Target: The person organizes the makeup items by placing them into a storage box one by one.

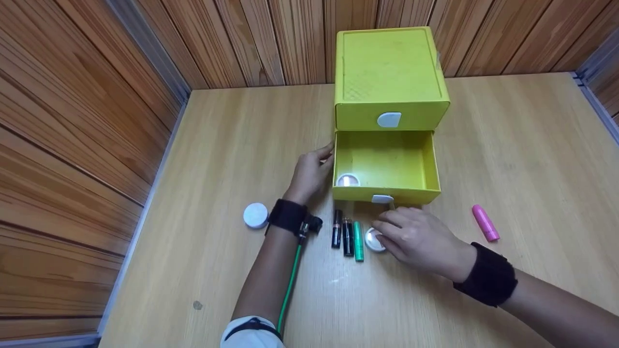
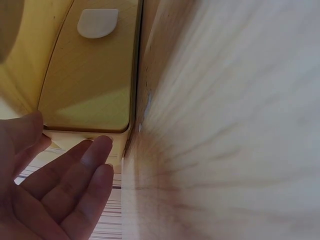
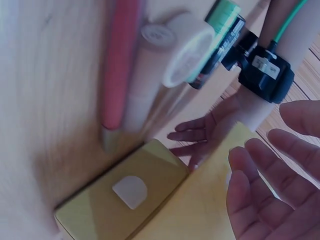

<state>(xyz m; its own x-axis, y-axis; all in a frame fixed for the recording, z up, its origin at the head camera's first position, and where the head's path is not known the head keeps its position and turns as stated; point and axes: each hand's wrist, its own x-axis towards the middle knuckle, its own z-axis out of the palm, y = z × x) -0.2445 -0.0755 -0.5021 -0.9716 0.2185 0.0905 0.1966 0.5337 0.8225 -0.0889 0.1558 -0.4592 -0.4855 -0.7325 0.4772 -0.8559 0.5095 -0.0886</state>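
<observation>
So the yellow plastic two-drawer box (image 1: 391, 67) sat far on the table (image 1: 232, 145), lower drawer (image 1: 387, 162) out, small round white-rimmed case (image 1: 348, 181) inside. Left hand (image 1: 309, 174) was loose, empty, by its left side; right hand (image 1: 416, 237) relaxed, also empty, near its white tab (image 1: 382, 198). Slim shiny green tube (image 1: 358, 241) lay left of that hand.

Yellow drawer (image 1: 416, 196) just beyond the right hand (image 1: 416, 239), barring the way forward; cosmetic tubes (image 1: 347, 239) crowd its left! Rightward, there's worktop (image 1: 546, 183) to slip across before the pink tube (image 1: 485, 223).
</observation>
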